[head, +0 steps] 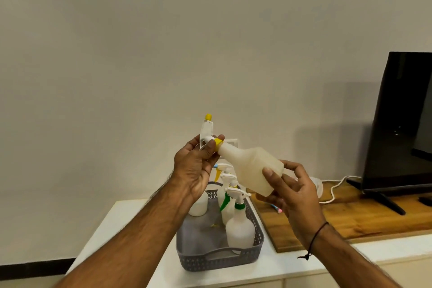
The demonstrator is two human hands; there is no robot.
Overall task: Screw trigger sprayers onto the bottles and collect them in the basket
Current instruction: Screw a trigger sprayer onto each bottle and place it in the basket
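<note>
Bottle in hand: white plastic bottle [253, 172] held up in the air above the basket, lying almost on its side, neck to the left and base to the right.
Sprayer: white trigger sprayer [207, 131] with a yellow nozzle tip and a yellow collar, seated on the bottle's neck and standing up from it; how far it is screwed on cannot be told.
Left hand: left hand [196, 166] pinches the sprayer at the yellow collar, thumb and fingers curled round it.
Right hand: right hand [292, 190] holds the bottle's base, thumb on the near side, fingers curled behind.
Basket: grey lattice basket [217, 258] with cut-out handles sits on the white counter [117, 229], below the hands.
In the basket: upright bottle with a green-triggered sprayer [239, 222] near the front right; behind it more white bottles with sprayers, one with a yellow trigger; a bare white bottle [198, 206] at the far left, partly hidden by the left wrist.
Right side: wooden board [350, 217] just beside the basket, bearing a black screen [397, 124] on its stand and a white cord [334, 188].
</note>
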